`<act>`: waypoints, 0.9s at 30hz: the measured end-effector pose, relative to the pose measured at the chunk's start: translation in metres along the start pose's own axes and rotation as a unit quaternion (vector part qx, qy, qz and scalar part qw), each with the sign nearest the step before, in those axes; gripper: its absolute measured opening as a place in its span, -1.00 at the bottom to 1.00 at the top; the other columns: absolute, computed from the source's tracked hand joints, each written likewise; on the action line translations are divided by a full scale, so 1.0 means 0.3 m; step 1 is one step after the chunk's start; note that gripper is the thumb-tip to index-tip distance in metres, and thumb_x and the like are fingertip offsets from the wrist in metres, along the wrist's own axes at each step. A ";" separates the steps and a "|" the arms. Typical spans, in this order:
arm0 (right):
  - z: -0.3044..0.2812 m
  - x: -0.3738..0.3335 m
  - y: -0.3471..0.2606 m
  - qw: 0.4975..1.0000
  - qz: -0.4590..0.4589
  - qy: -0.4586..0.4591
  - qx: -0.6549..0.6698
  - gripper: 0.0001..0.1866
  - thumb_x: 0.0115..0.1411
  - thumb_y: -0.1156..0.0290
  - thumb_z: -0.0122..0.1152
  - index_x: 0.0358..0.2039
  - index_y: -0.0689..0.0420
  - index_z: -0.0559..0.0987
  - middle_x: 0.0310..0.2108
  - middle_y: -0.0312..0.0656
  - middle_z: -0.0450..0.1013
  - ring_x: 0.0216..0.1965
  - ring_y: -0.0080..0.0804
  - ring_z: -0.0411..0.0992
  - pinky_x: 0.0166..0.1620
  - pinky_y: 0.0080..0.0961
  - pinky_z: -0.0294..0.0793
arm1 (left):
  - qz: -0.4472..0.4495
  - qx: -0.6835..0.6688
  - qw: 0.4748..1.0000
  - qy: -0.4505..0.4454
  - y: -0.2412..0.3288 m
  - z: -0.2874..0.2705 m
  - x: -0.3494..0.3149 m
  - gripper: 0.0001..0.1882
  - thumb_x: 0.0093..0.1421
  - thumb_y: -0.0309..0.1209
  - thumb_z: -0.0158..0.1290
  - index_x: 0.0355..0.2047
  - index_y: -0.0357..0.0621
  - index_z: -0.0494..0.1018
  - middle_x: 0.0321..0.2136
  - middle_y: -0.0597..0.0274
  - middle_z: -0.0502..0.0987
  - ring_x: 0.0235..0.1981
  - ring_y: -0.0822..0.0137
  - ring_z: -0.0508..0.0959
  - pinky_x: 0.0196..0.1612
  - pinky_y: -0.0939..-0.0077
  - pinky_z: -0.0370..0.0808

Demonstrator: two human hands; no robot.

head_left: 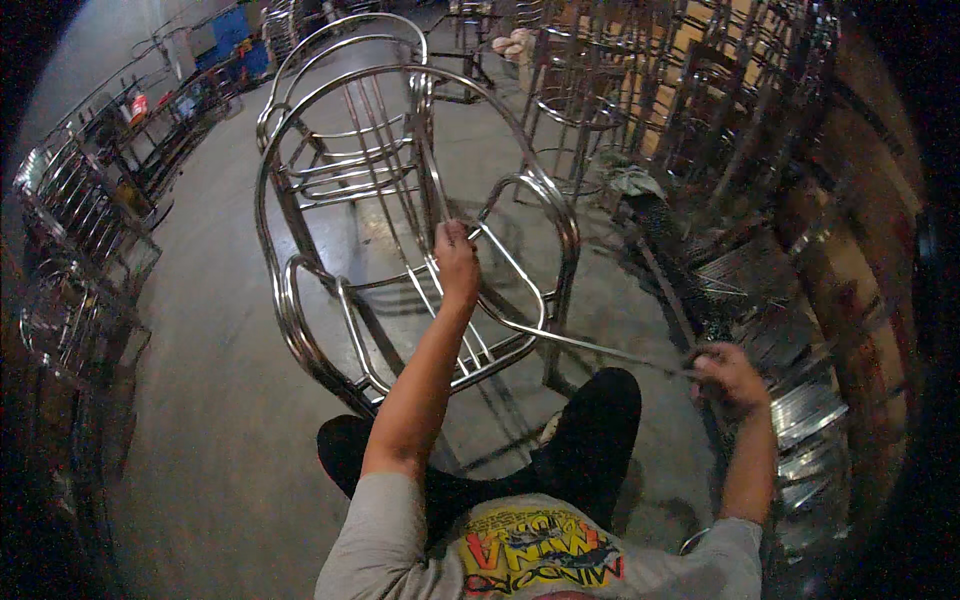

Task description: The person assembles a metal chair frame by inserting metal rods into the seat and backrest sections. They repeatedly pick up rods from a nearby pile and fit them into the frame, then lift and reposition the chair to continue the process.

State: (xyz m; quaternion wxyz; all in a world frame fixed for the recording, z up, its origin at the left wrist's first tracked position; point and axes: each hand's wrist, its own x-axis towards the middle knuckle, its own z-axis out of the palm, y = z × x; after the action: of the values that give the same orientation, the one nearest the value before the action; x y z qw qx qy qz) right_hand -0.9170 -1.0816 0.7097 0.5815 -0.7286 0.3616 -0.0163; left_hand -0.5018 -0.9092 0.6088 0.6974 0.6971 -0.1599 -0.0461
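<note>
Grey shirt (540, 550), left fingers (454, 232) closed round a bar (435, 182), right fingers (710, 360) round a rod (600, 347), chair frame (569, 238) ahead, metal frames (72, 215) leftward

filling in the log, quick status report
Left hand closed over shiny tubular metal chair frame. Right hand gripping long thin grey strip. Silvery metal pieces to the right.

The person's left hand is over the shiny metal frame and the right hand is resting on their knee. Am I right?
Not quite: the right hand isn't resting on the knee. The head view shows it out to the right, gripping a long thin strip. The left hand is over the shiny metal frame.
</note>
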 end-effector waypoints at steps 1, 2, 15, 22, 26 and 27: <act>0.024 0.034 0.021 0.996 0.000 -0.093 -0.009 -0.60 0.23 0.19 0.19 -0.03 0.20 0.48 -0.38 -0.30 0.47 -0.45 -0.48 0.44 -0.47 -0.47 0.48 | 0.042 0.018 0.999 0.023 -0.064 0.005 0.024 -0.50 0.40 0.04 -0.27 -0.27 -0.20 0.35 -0.55 0.06 0.46 -0.42 0.11 0.52 -0.34 0.24 0.39; 0.057 0.068 0.043 0.985 0.021 -0.170 -0.029 -0.60 0.23 0.20 0.21 -0.04 0.21 0.49 -0.41 -0.32 0.47 -0.45 -0.54 0.41 -0.47 -0.53 0.44 | 0.058 0.047 0.996 0.040 -0.124 0.024 0.045 -0.50 0.40 0.01 -0.27 -0.29 -0.22 0.35 -0.53 0.02 0.46 -0.41 0.05 0.51 -0.33 0.20 0.38; 0.360 0.515 0.002 0.974 0.120 -0.190 0.031 -0.62 0.24 0.17 0.17 -0.08 0.21 0.52 -0.49 -0.36 0.39 -0.57 -0.62 0.28 -0.58 -0.65 0.22 | 0.094 0.118 0.981 0.121 -0.373 0.049 0.426 -0.52 0.40 -0.07 -0.27 -0.22 -0.29 0.39 -0.34 -0.27 0.49 -0.25 -0.30 0.47 -0.18 0.01 0.36; 0.368 0.623 -0.054 0.974 0.109 -0.198 0.019 -0.59 0.24 0.18 0.18 -0.06 0.26 0.51 -0.49 -0.35 0.39 -0.57 -0.61 0.28 -0.56 -0.60 0.27 | 0.080 0.097 0.981 0.146 -0.461 0.032 0.526 -0.54 0.40 -0.08 -0.27 -0.22 -0.29 0.39 -0.34 -0.28 0.48 -0.24 -0.30 0.46 -0.18 -0.01 0.34; 0.375 0.649 -0.046 0.975 0.116 -0.188 0.024 -0.58 0.23 0.20 0.21 -0.05 0.27 0.51 -0.47 -0.34 0.41 -0.55 -0.62 0.29 -0.55 -0.61 0.28 | 0.091 0.096 0.981 0.145 -0.467 0.035 0.567 -0.53 0.40 -0.08 -0.27 -0.21 -0.30 0.40 -0.34 -0.29 0.48 -0.25 -0.32 0.46 -0.18 -0.02 0.34; 0.378 0.652 -0.040 0.975 0.125 -0.184 0.027 -0.58 0.23 0.21 0.22 -0.04 0.27 0.51 -0.46 -0.33 0.42 -0.55 -0.62 0.30 -0.55 -0.61 0.29 | 0.102 0.098 0.979 0.149 -0.465 0.036 0.571 -0.52 0.40 -0.08 -0.26 -0.21 -0.31 0.40 -0.34 -0.30 0.48 -0.25 -0.33 0.46 -0.18 -0.03 0.34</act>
State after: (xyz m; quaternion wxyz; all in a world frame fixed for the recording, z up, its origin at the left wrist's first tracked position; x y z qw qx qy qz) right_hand -0.7162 -1.0927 0.6058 0.6549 -0.6521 0.3360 0.1814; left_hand -0.3211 -0.9720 0.4980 0.6427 0.7411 -0.1284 0.1455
